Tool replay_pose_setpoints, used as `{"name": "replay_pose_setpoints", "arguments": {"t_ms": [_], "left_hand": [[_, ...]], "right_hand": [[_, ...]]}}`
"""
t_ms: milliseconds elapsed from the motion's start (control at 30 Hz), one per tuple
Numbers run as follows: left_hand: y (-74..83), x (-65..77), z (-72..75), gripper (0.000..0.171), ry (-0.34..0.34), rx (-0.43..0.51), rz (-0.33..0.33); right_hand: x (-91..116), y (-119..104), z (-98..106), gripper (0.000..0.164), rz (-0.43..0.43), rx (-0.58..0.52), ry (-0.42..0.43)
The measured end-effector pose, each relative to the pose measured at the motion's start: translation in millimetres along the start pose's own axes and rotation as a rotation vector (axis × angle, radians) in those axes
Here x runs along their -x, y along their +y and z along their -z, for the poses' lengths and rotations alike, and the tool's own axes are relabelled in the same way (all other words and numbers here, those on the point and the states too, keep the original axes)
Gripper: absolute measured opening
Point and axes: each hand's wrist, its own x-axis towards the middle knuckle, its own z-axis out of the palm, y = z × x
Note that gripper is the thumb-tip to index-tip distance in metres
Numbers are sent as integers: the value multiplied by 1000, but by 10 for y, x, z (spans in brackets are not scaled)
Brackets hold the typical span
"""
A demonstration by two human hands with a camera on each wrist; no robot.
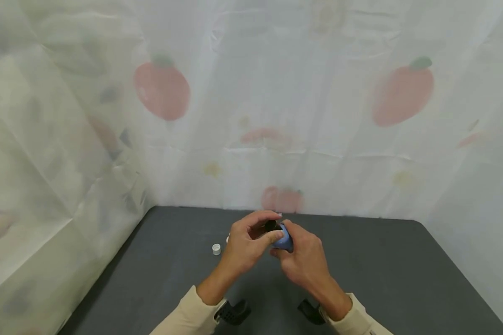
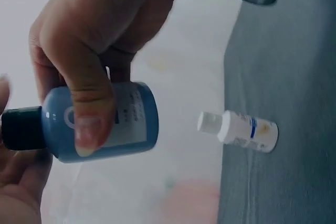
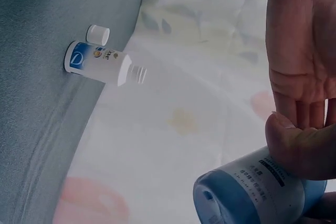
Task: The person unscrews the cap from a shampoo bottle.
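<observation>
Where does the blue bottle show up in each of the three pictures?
Head: the blue bottle sits below centre, slightly right, between the left hand and right hand.
Left wrist: left half, just below mid-height.
Right wrist: lower right, cut by the bottom edge.
Shared landmark: the dark table, low in head, right in left wrist, left in right wrist.

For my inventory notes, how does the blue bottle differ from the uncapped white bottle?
The blue bottle is held in the air; the uncapped white bottle stands on the table. The blue bottle has a black cap on; the white bottle shows a threaded neck, with a white cap beside it. Both carry printed text.
</observation>
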Motion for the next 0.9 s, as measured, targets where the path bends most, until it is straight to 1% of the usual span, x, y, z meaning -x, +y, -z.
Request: {"name": "replay_pose_setpoints", "arguments": {"t_ms": [100,167,233,300,367,500,567,700,767,867,900], "left_hand": [[12,11,24,32,-69,63,-47],[21,12,37,31,-82,80,-57],[25,14,46,28,-75,78,-45],[30,13,49,26,-52,71,-31],[31,13,46,24,-27,37,-27],[20,0,38,22,2,-40,-49],[20,0,43,23,-10,-33,-59],[25,15,72,29,-62,49,-71],[30,21,89,29,-80,76,-78],[40,19,108,26,-69,68,-66],[42,16,111,25,-58,47,-68]], "right_hand": [[8,0,17,45,-7,-9,-8],[12,0,24,47,-9,-15,-9],[15,-1,27,48,-7,-18,-5],[19,-4,29,48,-3,-19,-3],[27,-5,28,47,-2,-18,1],[26,-3,26,44,1,-12,7],[19,-4,29,45,2,-8,10],[5,-15,51,48,-3,-3,15],[8,-20,65,50,-12,-3,10],[8,-28,82,50,-22,-6,3],[7,-30,86,48,-24,-8,-1]]}}
